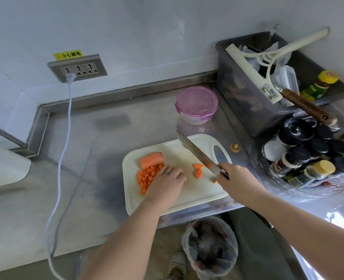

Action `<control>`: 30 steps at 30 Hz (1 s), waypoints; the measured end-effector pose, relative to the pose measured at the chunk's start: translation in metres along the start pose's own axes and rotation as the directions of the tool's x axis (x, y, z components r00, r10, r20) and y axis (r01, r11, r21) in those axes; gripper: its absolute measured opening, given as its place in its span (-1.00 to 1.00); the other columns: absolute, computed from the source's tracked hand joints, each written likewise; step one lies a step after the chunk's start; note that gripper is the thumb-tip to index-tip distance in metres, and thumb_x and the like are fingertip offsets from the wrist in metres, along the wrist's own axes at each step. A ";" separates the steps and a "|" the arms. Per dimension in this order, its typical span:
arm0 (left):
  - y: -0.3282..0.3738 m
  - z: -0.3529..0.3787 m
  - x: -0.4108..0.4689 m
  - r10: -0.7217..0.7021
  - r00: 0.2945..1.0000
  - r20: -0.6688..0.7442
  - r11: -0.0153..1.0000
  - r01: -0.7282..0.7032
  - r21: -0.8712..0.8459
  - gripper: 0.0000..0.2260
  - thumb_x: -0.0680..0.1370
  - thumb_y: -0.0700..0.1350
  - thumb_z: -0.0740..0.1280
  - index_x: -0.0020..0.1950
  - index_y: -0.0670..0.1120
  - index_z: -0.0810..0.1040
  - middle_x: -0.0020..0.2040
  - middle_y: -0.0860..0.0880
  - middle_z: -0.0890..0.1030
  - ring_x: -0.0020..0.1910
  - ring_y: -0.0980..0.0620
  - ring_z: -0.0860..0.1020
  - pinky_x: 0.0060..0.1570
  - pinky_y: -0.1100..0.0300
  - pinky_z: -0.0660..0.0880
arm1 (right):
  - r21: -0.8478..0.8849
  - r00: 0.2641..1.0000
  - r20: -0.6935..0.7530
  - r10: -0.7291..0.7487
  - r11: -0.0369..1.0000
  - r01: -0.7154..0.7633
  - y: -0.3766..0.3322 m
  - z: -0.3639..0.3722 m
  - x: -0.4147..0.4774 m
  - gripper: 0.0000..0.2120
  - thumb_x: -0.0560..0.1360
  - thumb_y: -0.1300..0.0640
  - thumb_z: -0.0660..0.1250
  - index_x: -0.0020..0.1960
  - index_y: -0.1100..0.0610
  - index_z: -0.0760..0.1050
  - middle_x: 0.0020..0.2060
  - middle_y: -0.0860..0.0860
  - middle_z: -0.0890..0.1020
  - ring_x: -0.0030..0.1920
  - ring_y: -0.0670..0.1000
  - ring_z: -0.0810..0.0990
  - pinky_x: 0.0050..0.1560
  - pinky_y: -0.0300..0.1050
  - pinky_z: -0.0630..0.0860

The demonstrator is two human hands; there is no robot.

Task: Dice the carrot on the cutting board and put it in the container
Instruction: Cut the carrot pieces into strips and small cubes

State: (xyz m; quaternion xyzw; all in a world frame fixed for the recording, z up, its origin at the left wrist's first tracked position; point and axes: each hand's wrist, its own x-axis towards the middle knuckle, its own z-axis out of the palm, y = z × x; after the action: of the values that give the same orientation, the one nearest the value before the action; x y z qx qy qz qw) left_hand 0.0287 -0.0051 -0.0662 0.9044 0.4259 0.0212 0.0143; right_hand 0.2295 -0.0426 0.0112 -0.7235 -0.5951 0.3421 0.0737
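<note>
A white cutting board [195, 190] lies on the steel counter. On its left part sit an uncut carrot chunk [152, 159] and a pile of diced carrot [147, 176]. My left hand [167, 182] rests flat on the board against the right side of the dice, fingers curled, holding nothing. A few carrot slices [198, 170] lie in the board's middle. My right hand [235, 178] grips the handle of a knife [197, 151], whose blade is raised and points away to the upper left. A round container with a pink lid [197, 104] stands behind the board, lid on.
A grey bin [247, 102] with a squeegee and bottles stands at the back right. A rack of spice jars [312, 154] sits to the right of the board. A white cable [60, 158] hangs from the wall socket. A lined waste bin [209, 245] stands on the floor below.
</note>
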 end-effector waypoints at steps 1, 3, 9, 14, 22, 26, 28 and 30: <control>-0.005 0.002 -0.003 -0.023 1.000 -0.004 1.000 0.023 -0.009 -0.77 0.22 -0.20 0.57 -0.23 -0.03 0.59 -0.22 0.02 0.54 -0.26 -0.02 0.57 0.08 0.09 0.55 | 0.001 1.000 0.003 -0.001 1.000 0.001 0.000 0.000 0.001 -0.80 0.59 0.16 0.13 0.13 0.03 0.47 -0.38 -0.03 0.50 -0.44 -0.06 0.41 -0.49 -0.25 0.27; -0.012 0.004 -0.009 -0.064 0.998 -0.016 0.998 0.063 -0.021 -0.71 0.17 -0.24 0.59 -0.24 -0.03 0.57 -0.23 0.02 0.54 -0.26 -0.02 0.58 0.12 0.03 0.55 | -0.001 1.000 -0.002 0.002 1.000 -0.002 0.001 -0.002 0.002 -0.87 0.58 0.16 0.14 0.03 0.00 0.44 -0.35 -0.02 0.54 -0.42 -0.05 0.43 -0.46 -0.22 0.30; -0.010 0.000 -0.004 -0.098 0.980 -0.171 0.994 0.087 -0.068 -0.86 0.47 -0.09 0.25 -0.21 -0.01 0.59 -0.18 0.04 0.55 -0.21 -0.05 0.54 0.12 0.10 0.30 | 0.076 0.999 -0.027 0.025 0.997 -0.023 0.002 -0.009 0.008 -0.86 0.58 0.18 0.14 -0.09 0.02 0.42 -0.32 0.03 0.55 -0.39 0.01 0.47 -0.39 -0.15 0.40; 0.022 -0.020 0.034 -0.108 0.992 0.070 0.979 0.118 -0.166 -0.73 0.56 0.00 0.27 0.25 0.02 0.50 0.17 0.01 0.48 0.16 -0.07 0.46 0.17 0.04 0.32 | 0.081 0.995 -0.094 0.029 0.996 -0.021 0.008 -0.022 0.009 -0.88 0.57 0.18 0.14 -0.11 0.05 0.41 -0.36 -0.01 0.51 -0.38 0.00 0.47 -0.35 -0.13 0.41; 0.027 -0.022 0.050 -0.023 0.969 0.244 0.993 0.051 -0.110 -0.81 0.60 -0.09 0.20 0.19 -0.01 0.48 0.20 -0.02 0.43 0.18 -0.09 0.47 0.07 0.08 0.39 | 0.086 0.993 -0.101 0.052 0.995 -0.044 0.020 -0.028 0.006 -0.85 0.57 0.19 0.17 -0.17 0.07 0.41 -0.35 0.00 0.51 -0.39 -0.02 0.43 -0.38 -0.18 0.36; 0.018 -0.026 0.054 -0.032 0.940 0.341 0.984 0.089 -0.153 -0.80 0.54 -0.05 0.33 0.15 -0.01 0.49 0.16 -0.01 0.45 0.13 -0.07 0.51 0.00 0.12 0.42 | 0.099 0.994 -0.087 0.070 0.993 -0.061 0.021 -0.027 0.008 -0.84 0.57 0.18 0.17 -0.17 0.09 0.42 -0.37 0.00 0.49 -0.40 -0.03 0.43 -0.41 -0.21 0.33; 0.016 -0.026 0.056 -0.047 0.925 0.377 0.982 0.112 -0.153 -0.78 0.52 -0.03 0.37 0.14 -0.03 0.50 0.16 -0.01 0.43 0.11 -0.07 0.51 0.03 0.09 0.44 | 0.093 0.994 -0.087 0.064 0.994 -0.055 0.021 -0.028 0.009 -0.76 0.58 0.18 0.16 -0.25 0.01 0.35 -0.39 -0.02 0.48 -0.42 -0.04 0.42 -0.43 -0.25 0.30; 0.014 -0.026 0.058 -0.058 0.917 0.394 0.972 0.141 -0.186 -0.79 0.50 -0.02 0.40 0.08 -0.06 0.52 0.16 -0.03 0.45 0.09 -0.06 0.51 0.04 0.08 0.45 | 0.091 0.994 -0.089 0.056 0.995 -0.048 0.018 -0.029 0.011 -0.70 0.58 0.19 0.16 -0.30 -0.04 0.28 -0.40 -0.03 0.47 -0.43 -0.05 0.40 -0.44 -0.25 0.29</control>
State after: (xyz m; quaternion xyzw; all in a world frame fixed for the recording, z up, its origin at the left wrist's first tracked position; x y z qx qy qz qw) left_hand 0.0755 0.0311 -0.0384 0.8613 0.4557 -0.1129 0.1943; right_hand 0.2617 -0.0292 0.0194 -0.7498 -0.5561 0.3363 0.1240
